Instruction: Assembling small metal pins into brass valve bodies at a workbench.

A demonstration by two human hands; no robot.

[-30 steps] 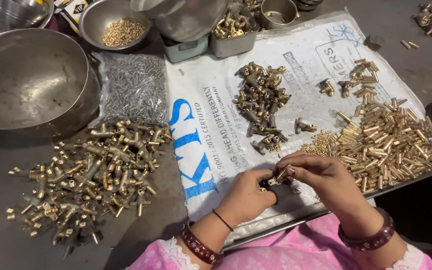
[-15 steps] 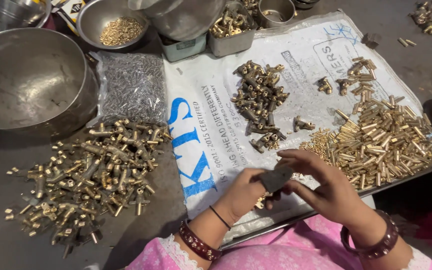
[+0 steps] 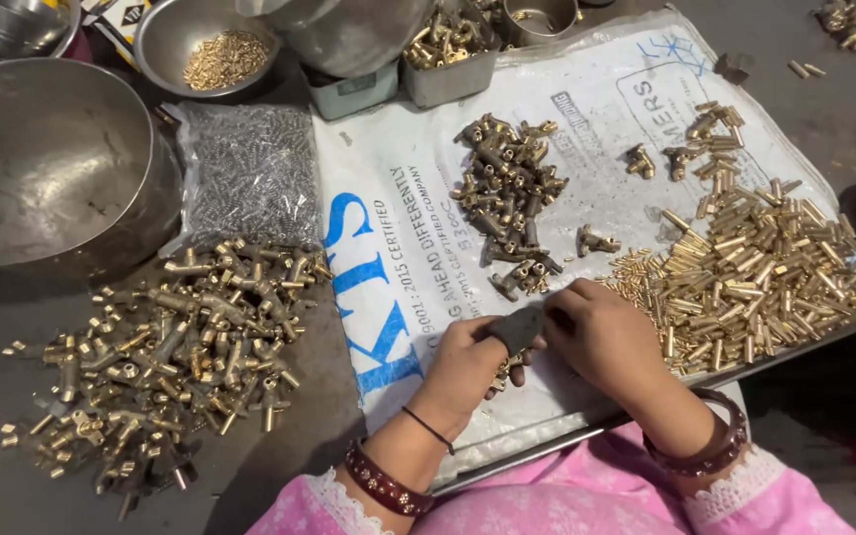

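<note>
Brass fitting (image 3: 503, 371) is sitting low in the left hand (image 3: 470, 365), just peeking out under the fingers near the front edge of the worktop, on the white printed sack (image 3: 606, 109). Left grip is closing around it. Right hand (image 3: 606, 342) is pressing in beside, its fingers pinching a small dark grey piece (image 3: 519, 327) right where the two hands are meeting. Both hands are touching over the sack. Just behind them a cluster of brass fittings (image 3: 507, 193) is lying mid-sack, and off to the right a heap of brass tubes (image 3: 755, 272) is spreading toward the right edge. Over on the left side a big scattered pile of brass tee fittings (image 3: 165, 347) is resting on the bare worktop, with a large steel bowl (image 3: 47, 159) behind it and a clear bag of small screws (image 3: 250, 173) lying just beside that bowl.
</note>
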